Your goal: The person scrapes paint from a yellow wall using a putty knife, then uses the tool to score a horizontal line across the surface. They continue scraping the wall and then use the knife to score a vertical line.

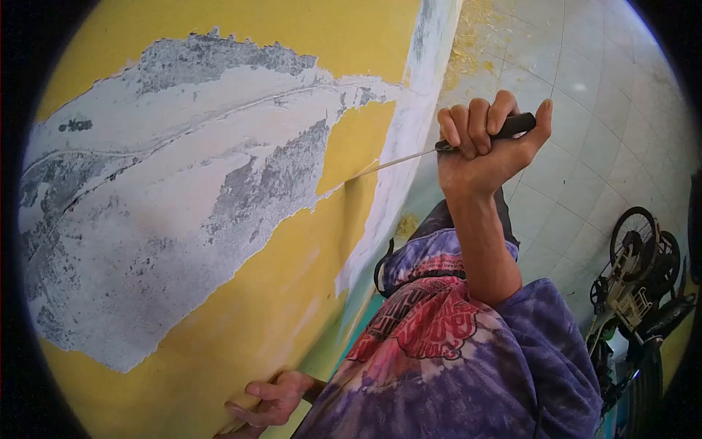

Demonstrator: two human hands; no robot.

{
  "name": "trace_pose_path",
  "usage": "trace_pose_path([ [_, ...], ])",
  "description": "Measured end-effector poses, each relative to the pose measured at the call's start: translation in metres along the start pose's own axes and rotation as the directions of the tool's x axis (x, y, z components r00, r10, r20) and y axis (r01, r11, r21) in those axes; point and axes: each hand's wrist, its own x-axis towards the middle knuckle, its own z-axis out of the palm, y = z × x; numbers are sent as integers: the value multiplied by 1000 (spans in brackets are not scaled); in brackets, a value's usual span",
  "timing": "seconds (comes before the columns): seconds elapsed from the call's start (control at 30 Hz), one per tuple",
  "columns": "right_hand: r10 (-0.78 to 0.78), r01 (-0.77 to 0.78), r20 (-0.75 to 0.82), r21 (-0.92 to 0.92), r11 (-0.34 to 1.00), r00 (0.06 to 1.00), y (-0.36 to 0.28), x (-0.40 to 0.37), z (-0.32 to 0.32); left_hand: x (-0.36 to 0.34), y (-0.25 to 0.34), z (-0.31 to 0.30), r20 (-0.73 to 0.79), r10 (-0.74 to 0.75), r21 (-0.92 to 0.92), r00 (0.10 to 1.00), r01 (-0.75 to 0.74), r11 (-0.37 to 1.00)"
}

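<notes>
My right hand [486, 143] is closed around the black handle of a scraper [398, 160], its thumb lying along the handle's end. The thin blade shows edge-on, and its tip meets the wall at the border between yellow paint [358, 139] and a stripped patch [175, 190]. That patch is whitish and grey, with a long ridge or crack running through it. Low in the view, my left hand [274, 401] rests against the yellow wall with its fingers bent and apart. It holds nothing that I can see, though part of it is dim near the frame's edge.
Yellow paint flakes [468, 47] litter the pale tiled floor [567, 168] along the wall's foot. A bicycle [632, 271] appears at the right. My tie-dye shirt [439, 358] fills the lower middle. A whitish strip [402, 124] runs down the wall's edge.
</notes>
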Motion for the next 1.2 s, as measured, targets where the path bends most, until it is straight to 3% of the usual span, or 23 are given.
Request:
trace_pose_path([
  [0.17,-37,36,-58,-31,999,998,-5,0,1,0,0,-2,2,-16,-5,1000,16,1000],
  [0.27,11,-11,3,-43,999,1000,-2,-2,-4,-4,-1,1,5,-31,-26,1000,31,999],
  [0.37,-37,39,-43,42,998,998,-5,4,-4,-4,-2,1,-3,-32,-33,999,32,999],
  [0.5,96,-97,-16,-64,993,995,14,-12,0,-3,2,1,4,-66,-24,998,66,998],
  [0.6,-44,45,-63,16,999,997,-7,4,-3,0,0,0,7,0,17,1000,0,1000],
  [0.7,-1,0,-15,-22,1000,1000,3,-5,-3,-4,-1,2,-47,-68,-59,997,65,996],
  [0.97,2,-2,66,-10,1000,998,1,-4,-5,-5,-5,-1,-15,-62,-50,998,61,997],
  [1.03,-32,32,-34,-7,999,999,-1,0,-2,-7,0,0,-3,-52,-41,999,52,998],
  [1.13,-60,60,8,-7,998,998,-6,3,-8,-15,24,6,-76,-123,-290,989,96,952],
  [1.2,-54,55,42,-20,998,998,-1,-5,-7,-24,46,12,-41,-12,-517,999,-11,856],
])
